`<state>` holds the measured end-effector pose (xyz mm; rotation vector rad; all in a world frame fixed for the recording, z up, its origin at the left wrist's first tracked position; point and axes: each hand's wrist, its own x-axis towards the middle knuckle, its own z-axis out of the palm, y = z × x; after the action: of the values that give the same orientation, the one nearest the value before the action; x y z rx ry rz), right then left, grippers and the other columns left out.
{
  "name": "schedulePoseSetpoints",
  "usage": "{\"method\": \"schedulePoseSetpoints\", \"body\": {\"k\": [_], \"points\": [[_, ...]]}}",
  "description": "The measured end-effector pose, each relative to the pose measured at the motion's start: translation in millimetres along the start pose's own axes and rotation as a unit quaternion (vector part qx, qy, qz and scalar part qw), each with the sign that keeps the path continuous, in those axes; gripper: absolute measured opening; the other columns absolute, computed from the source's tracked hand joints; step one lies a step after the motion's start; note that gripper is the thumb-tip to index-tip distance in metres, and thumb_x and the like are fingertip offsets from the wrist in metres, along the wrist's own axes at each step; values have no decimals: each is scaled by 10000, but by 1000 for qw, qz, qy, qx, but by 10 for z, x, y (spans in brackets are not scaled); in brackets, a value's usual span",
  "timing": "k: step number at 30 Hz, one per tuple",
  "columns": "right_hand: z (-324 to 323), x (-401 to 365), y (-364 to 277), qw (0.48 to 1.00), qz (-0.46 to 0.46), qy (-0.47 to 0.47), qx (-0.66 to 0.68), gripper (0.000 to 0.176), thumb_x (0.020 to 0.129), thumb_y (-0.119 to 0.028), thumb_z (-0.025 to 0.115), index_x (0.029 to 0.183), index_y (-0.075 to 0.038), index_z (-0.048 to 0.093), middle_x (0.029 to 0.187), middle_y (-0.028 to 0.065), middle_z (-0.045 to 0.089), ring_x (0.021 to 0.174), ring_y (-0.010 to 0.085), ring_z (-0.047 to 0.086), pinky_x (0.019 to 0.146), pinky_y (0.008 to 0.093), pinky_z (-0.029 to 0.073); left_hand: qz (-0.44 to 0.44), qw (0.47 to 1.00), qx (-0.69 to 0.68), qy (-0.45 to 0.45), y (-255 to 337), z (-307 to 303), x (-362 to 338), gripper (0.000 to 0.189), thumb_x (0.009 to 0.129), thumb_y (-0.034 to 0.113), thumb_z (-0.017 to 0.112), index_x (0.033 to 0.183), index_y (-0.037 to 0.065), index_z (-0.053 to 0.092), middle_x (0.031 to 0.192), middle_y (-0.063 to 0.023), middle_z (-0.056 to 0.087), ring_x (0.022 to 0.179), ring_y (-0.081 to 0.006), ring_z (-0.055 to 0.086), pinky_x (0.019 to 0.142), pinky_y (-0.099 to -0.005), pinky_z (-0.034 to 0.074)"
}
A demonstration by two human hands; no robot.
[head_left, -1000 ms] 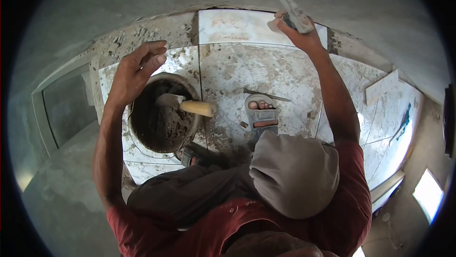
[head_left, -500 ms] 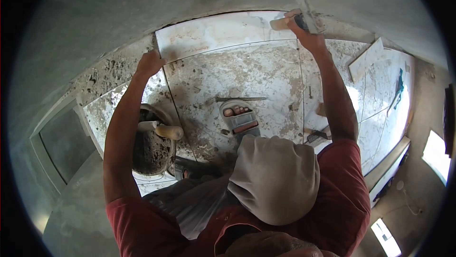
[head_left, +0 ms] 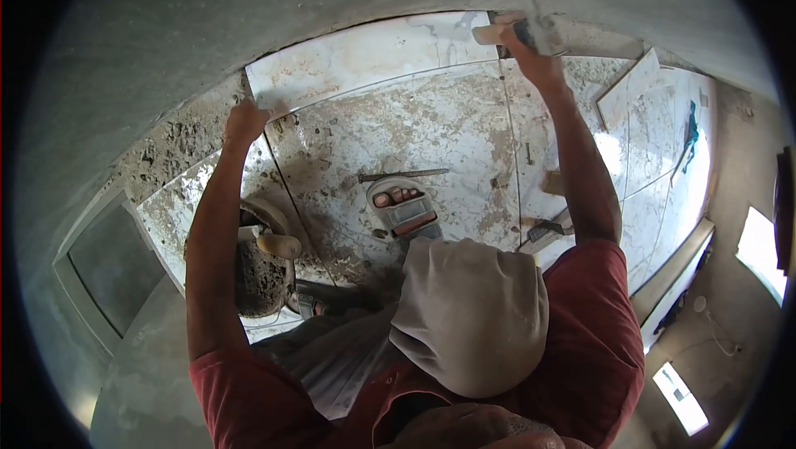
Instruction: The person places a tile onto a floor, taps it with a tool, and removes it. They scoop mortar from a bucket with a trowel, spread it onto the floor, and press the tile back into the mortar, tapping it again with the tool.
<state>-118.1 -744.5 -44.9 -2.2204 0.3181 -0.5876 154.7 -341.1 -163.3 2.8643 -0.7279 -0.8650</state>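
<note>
A long white tile strip (head_left: 365, 58) lies along the foot of the wall. My left hand (head_left: 247, 121) is closed at the strip's left end, its fingers at the corner; whether it grips the edge is not clear. At the strip's right end, my right hand (head_left: 524, 47) is wrapped round a tool (head_left: 541, 26) with a pale handle (head_left: 489, 35) and a greyish, motion-blurred upper part. Mortar-stained floor tiles (head_left: 398, 121) spread below the strip.
A bucket of mortar (head_left: 264, 276) with a wooden-handled trowel (head_left: 279, 245) stands at the left. A metal rod (head_left: 404, 174) lies before a sandalled foot (head_left: 402, 207). A cut tile piece (head_left: 628, 91) leans at the right, near a teal cloth (head_left: 688, 138).
The view has shifted slightly, so the floor and strip sit further left. My right hand stays on the tool, now nearer the strip's right end; my left hand remains at the left corner.
</note>
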Motion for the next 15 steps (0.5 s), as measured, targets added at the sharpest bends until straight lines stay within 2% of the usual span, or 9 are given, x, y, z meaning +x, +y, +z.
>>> {"method": "schedulePoseSetpoints", "body": {"k": [2, 3, 4, 6, 10, 11, 14, 15], "points": [[-51, 18, -98, 961, -151, 24, -231, 152, 802, -55, 680, 949, -35, 647, 817, 11, 643, 698, 60, 560, 611, 214, 463, -16, 1000, -13, -4, -25, 34, -24, 535, 728, 354, 680, 1032, -68, 554, 994, -287, 614, 955, -410, 603, 829, -459, 483], [43, -45, -30, 993, -87, 55, -55, 161, 808, -77, 679, 962, -38, 650, 811, 16, 639, 712, 68, 562, 630, 224, 466, -21, 1000, -17, -1, -34, 61, -44, 550, 717, 347, 695, 1046, -65, 539, 995, -288, 613, 951, -414, 603, 827, -458, 484], [29, -58, 23, 993, -90, 58, -57, 161, 808, -77, 679, 962, -38, 650, 811, 16, 639, 712, 68, 562, 630, 224, 466, -23, 999, -24, 10, -17, 54, -15, 568, 705, 341, 710, 1060, -61, 524, 997, -289, 611, 948, -417, 603, 825, -457, 484], [-19, -62, 40, 999, 39, -1, -35, 180, 811, -96, 684, 976, -34, 646, 840, 37, 647, 730, 82, 573, 647, 234, 473, -13, 1000, -20, 14, 2, 61, -34, 581, 692, 337, 725, 1063, -57, 515, 996, -289, 612, 944, -418, 604, 822, -455, 486], [50, -117, -55, 998, -21, 64, -11, 201, 815, -79, 670, 1007, -29, 632, 850, 45, 638, 782, 99, 581, 665, 240, 475, -27, 999, -25, 14, -14, 120, -17, 625, 660, 331, 753, 1074, -50, 481, 986, -289, 614, 938, -417, 606, 816, -453, 488], [69, -131, -6, 995, 3, 51, 87, 216, 820, -75, 660, 1028, -31, 621, 874, 50, 642, 799, 108, 587, 678, 236, 478, -28, 999, -24, 11, -16, 138, -37, 625, 660, 331, 753, 1074, -50, 481, 986, -289, 614, 938, -417, 606, 816, -453, 488], [36, -108, 143, 998, 23, 11, 49, 156, 807, -47, 643, 957, -14, 613, 854, 28, 625, 758, 102, 562, 680, 256, 465, -22, 997, -69, 8, -16, 103, -39, 654, 652, 333, 756, 1081, -56, 452, 973, -290, 615, 931, -420, 607, 811, -456, 488], [16, -88, 33, 994, 105, 2, 25, 157, 797, -49, 653, 948, -24, 620, 858, 25, 628, 761, 99, 568, 681, 254, 467, -25, 997, -71, 13, -6, 116, -55, 668, 651, 335, 756, 1087, -60, 441, 968, -293, 614, 928, -423, 607, 808, -455, 489]]}}
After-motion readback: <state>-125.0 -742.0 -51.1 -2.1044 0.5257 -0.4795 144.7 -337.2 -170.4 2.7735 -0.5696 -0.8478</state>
